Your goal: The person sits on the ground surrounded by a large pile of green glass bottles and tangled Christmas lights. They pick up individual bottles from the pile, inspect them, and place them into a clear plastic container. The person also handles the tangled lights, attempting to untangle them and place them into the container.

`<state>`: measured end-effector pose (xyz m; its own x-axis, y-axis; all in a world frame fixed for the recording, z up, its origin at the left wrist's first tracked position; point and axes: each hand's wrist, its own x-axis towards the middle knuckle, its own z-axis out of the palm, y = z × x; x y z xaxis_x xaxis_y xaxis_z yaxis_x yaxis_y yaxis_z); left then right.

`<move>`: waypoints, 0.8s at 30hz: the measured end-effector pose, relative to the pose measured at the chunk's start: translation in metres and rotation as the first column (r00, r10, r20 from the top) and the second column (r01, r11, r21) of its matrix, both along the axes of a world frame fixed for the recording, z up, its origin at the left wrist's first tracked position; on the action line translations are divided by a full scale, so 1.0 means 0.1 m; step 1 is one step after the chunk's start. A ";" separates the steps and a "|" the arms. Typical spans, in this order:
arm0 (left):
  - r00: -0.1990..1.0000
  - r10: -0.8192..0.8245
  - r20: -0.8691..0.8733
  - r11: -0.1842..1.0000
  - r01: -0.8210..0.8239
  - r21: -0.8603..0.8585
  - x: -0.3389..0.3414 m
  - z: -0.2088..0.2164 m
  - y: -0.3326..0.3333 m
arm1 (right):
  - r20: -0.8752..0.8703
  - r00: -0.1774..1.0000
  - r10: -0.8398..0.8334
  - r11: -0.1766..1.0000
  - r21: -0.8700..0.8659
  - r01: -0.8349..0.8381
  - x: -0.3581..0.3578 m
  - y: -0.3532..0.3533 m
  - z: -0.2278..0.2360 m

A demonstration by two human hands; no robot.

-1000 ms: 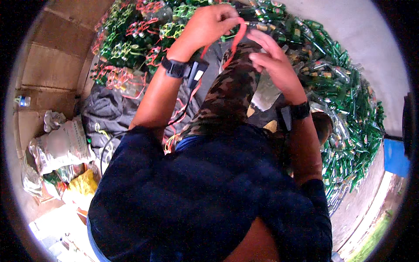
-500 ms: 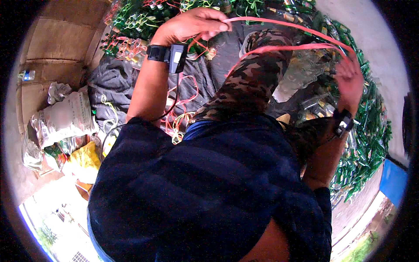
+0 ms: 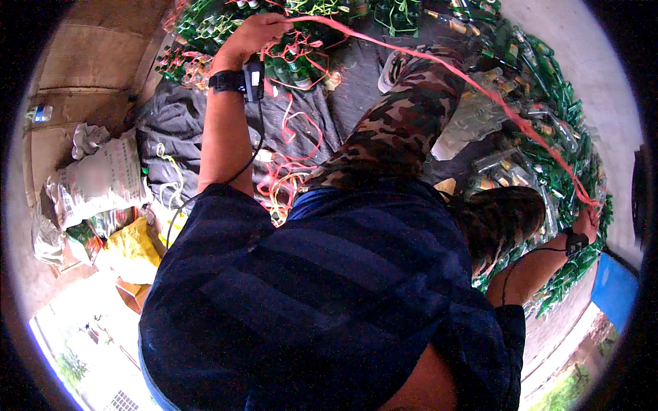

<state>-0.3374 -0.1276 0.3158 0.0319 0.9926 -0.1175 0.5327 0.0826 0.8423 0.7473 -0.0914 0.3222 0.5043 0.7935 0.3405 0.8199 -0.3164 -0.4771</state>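
A long pink-red plastic strip (image 3: 495,101) stretches in a shallow arc between my two hands, across the far side of my camouflage-clad leg. At the upper left, my left hand (image 3: 255,35) pinches one end of it, fingers pressed together. Low at the far right, my right hand (image 3: 587,222) is closed on the other end beside the heap of green bottles (image 3: 572,147). Below my left hand stands a bunch of green bottles (image 3: 298,70) with pink-red strips over it.
Loose pink and yellowish strips (image 3: 291,164) lie on the dark cloth (image 3: 195,113) left of my leg. More green bottles with strips stand along the top. A white sack (image 3: 103,175) and a yellow bag (image 3: 133,250) sit at the left, below cardboard (image 3: 86,68).
My right hand has swung down and outward to the right, drawing the looped strip out into one long span. The left hand has shifted left, still gripping its end.
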 end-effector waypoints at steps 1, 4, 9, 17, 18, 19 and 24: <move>0.992 0.064 -0.110 0.998 -0.060 0.035 -0.06 -0.05 -0.04 | 0.012 1.000 -0.027 0.999 -0.043 0.028 -0.12 0.06 -0.08; 0.895 0.179 -0.408 0.983 -0.144 0.116 -0.24 -0.13 -0.11 | -0.010 0.997 -0.074 0.988 -0.136 0.072 -0.56 0.05 -0.20; 0.869 0.254 -0.425 0.960 -0.175 0.216 0.12 -0.17 0.34 | -0.445 0.676 0.587 0.772 0.560 -0.302 -0.49 -0.22 -0.33; 0.879 0.119 -0.462 0.991 -0.074 0.115 0.34 -0.54 0.33 | -0.842 0.048 0.537 0.843 0.534 -0.066 -3.71 -0.28 1.02; 0.933 0.160 -0.322 0.969 -0.211 -0.129 0.41 -0.63 0.36 | -0.848 0.048 0.528 0.846 0.520 -0.115 -3.79 -0.27 1.04; 0.880 0.130 -0.456 0.973 -0.201 -0.110 0.55 -0.67 0.37 | -0.855 0.047 0.517 0.848 0.503 -0.165 -3.86 -0.27 1.05; 0.718 0.278 -0.638 0.960 -0.189 0.206 0.87 -1.16 0.34 | -0.836 0.191 0.515 0.813 0.405 -0.418 -4.37 -0.36 1.21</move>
<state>-0.2504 -0.0932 0.1995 -0.2430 0.9651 0.0974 0.9312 0.2040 0.3021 0.3098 -0.1270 0.4432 0.0664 0.9975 0.0258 -0.1350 0.0346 -0.9902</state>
